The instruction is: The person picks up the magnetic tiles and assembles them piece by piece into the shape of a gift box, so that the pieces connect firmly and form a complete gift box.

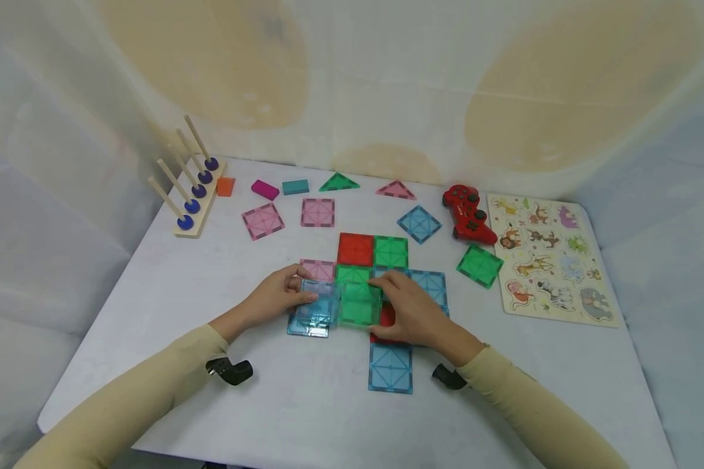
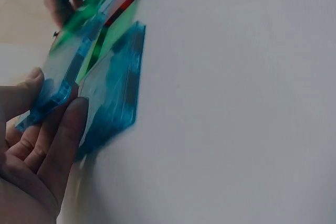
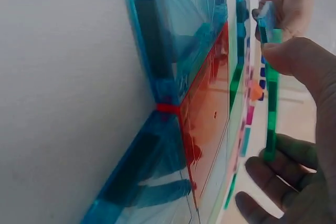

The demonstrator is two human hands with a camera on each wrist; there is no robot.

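My left hand (image 1: 272, 294) pinches a clear blue square magnetic tile (image 1: 318, 303) between thumb and fingers. A green square magnetic tile (image 1: 360, 305) is gripped at its right side by my right hand (image 1: 415, 311). Both tiles are raised off the table and meet edge to edge, or nearly so. Beneath them lies a flat patchwork of square tiles: a red tile (image 1: 355, 249), a green tile (image 1: 390, 251), a pink tile (image 1: 318, 270) and blue ones, with a blue tile (image 1: 390, 369) at the near end. The held tiles and right hand partly cover this patchwork.
Loose pink tiles (image 1: 318, 213), a blue tile (image 1: 419, 224) and a green tile (image 1: 480, 266) lie around. Triangular tiles (image 1: 339, 182) and small blocks (image 1: 295, 187) line the back. A peg stand (image 1: 202, 218) is left; a red game controller (image 1: 468, 215) and animal puzzle board (image 1: 554, 312) are right.
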